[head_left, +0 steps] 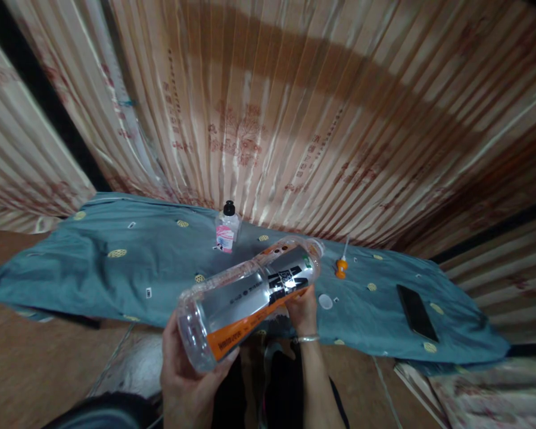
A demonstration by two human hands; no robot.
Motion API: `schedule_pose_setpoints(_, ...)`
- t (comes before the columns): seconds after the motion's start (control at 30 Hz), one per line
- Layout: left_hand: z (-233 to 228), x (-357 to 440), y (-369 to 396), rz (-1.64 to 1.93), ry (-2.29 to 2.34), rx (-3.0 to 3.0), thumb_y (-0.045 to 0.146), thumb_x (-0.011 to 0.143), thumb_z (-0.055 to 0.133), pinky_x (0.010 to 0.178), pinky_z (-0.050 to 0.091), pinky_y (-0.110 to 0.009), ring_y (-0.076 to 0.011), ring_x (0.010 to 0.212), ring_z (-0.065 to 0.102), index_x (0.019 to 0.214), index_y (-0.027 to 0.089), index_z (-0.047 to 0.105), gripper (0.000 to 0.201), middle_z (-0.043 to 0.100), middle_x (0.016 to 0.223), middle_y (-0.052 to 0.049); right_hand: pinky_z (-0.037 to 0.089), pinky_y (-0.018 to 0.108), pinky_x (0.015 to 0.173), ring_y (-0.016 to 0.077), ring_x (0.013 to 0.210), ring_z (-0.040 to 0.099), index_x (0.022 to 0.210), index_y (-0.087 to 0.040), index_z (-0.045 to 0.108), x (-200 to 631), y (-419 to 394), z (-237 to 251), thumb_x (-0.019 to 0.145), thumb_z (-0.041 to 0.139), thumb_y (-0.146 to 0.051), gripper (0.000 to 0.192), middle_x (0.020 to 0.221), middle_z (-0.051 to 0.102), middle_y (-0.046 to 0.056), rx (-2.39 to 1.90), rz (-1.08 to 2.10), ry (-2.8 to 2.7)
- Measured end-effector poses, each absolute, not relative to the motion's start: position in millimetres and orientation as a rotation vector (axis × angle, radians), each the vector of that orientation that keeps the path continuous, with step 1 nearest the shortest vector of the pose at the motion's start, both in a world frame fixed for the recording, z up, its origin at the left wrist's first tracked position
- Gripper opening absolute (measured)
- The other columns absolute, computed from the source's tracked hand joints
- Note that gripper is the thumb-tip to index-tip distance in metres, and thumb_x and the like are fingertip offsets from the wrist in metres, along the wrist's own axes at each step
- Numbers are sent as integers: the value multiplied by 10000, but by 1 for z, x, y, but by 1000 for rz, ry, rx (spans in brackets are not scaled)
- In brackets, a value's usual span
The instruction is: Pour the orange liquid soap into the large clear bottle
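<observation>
A large clear plastic bottle (245, 298) with a silver and orange label lies tilted across both hands, its neck up to the right. My left hand (187, 363) is wrapped round its base. Under the shoulder end, my right hand (304, 313) grips the bottle from below, its fingers mostly hidden. No cap can be made out on the neck. To the right of the neck, an orange piece (341, 268) with a thin white stem rests on the cloth. A small white disc (325, 301) lies just right of my right hand.
A blue-green patterned cloth (156, 262) covers the long narrow table. Toward the back stands a small clear bottle (227, 232) with a black cap and pink label. A dark phone (417, 313) lies at the right. Pleated curtains (268, 119) hang behind the table.
</observation>
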State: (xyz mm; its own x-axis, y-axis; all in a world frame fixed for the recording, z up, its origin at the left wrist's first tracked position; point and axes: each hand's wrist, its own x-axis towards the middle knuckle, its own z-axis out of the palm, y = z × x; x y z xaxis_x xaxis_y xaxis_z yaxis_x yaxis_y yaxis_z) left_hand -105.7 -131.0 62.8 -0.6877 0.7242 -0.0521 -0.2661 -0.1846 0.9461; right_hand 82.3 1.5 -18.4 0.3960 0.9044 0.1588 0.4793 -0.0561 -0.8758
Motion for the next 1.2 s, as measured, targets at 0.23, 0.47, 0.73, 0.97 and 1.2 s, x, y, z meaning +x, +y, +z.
schedule_pose_setpoints(0.23,71,-102,-131,1942,1448,595,267,520,972,893,607,-317,-307,1186,683,1319,255,629,870,687,1315,-88,568,371,699,309,813,738,1041,-207,544,83,2,-21,615,740,-438,523,898,761,102,-1715,546,-1219)
schedule_pose_setpoints(0.47,66,-106,-132,1938,1430,608,253,505,977,893,611,-336,-313,1156,699,1312,255,642,873,691,1297,-88,570,353,692,303,823,749,1098,-194,552,83,0,-17,620,753,-414,563,919,769,103,-1697,558,-1241)
schedule_pose_setpoints(0.73,63,-107,-133,1914,1445,605,237,513,977,910,599,-317,-305,1190,683,1341,252,610,906,686,1313,-86,567,340,707,296,857,747,1107,-185,571,84,0,-16,631,749,-409,556,933,771,109,-1722,549,-1251)
schedule_pose_setpoints(0.97,64,-106,-133,1923,1434,593,288,505,981,886,607,-317,-310,1155,698,1315,249,631,884,691,1293,-93,578,337,711,279,851,749,1104,-206,564,82,-1,-19,624,731,-407,546,965,775,96,-1680,557,-1238)
schedule_pose_setpoints(1.2,62,-108,-133,1917,1436,592,281,476,990,859,617,-323,-306,1112,712,1299,248,637,896,683,1300,-96,576,340,697,289,813,753,1126,-175,556,86,0,-23,632,704,-427,575,936,772,122,-1666,596,-1233)
